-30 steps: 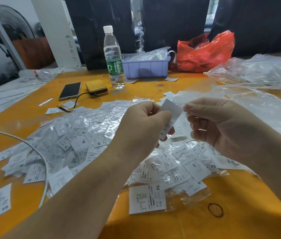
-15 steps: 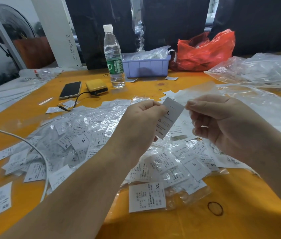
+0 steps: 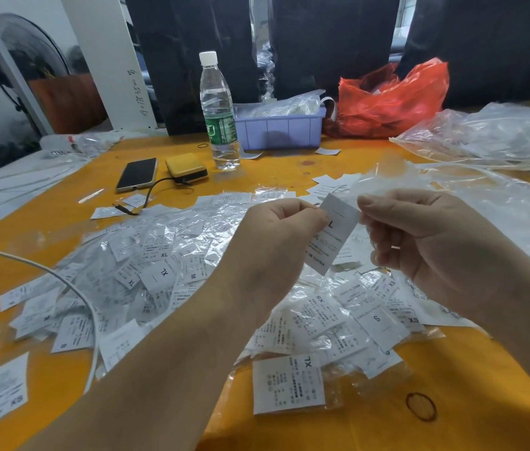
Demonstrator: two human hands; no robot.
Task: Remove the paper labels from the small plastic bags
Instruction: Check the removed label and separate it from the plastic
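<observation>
Two hands are held up over an orange surface (image 3: pixel 289 431). The left hand (image 3: pixel 276 236) pinches a white label (image 3: pixel 333 234) by its left edge, with the fingers curled in. The right hand (image 3: pixel 436 242) pinches at the top right corner of the same label. There may be a thin clear bag around the label, but it is too hard to see. The label hangs tilted between the two hands and has an L on it.

Under the hands lies a big pile (image 3: pixel 175 265) of little clear bags with white labels inside. Some show XL, M, S and XS. One bag with an XL label (image 3: pixel 288 384) lies alone at the near edge of the pile. A dark rubber band (image 3: pixel 420 406) lies near it, to the right. A white cord (image 3: pixel 71 297) runs across the left side of the pile.

At the back stands a water bottle (image 3: pixel 219 118) with a white cap. Just beside it, to the right, is a purple bin (image 3: pixel 283 131) with clear bags in it. A red bag (image 3: pixel 390 99) sits right of the bin. A phone (image 3: pixel 136 174) and a small yellow box (image 3: pixel 185 166) lie side by side, left of the bottle. More clear plastic (image 3: pixel 491 138) is heaped at the far right
</observation>
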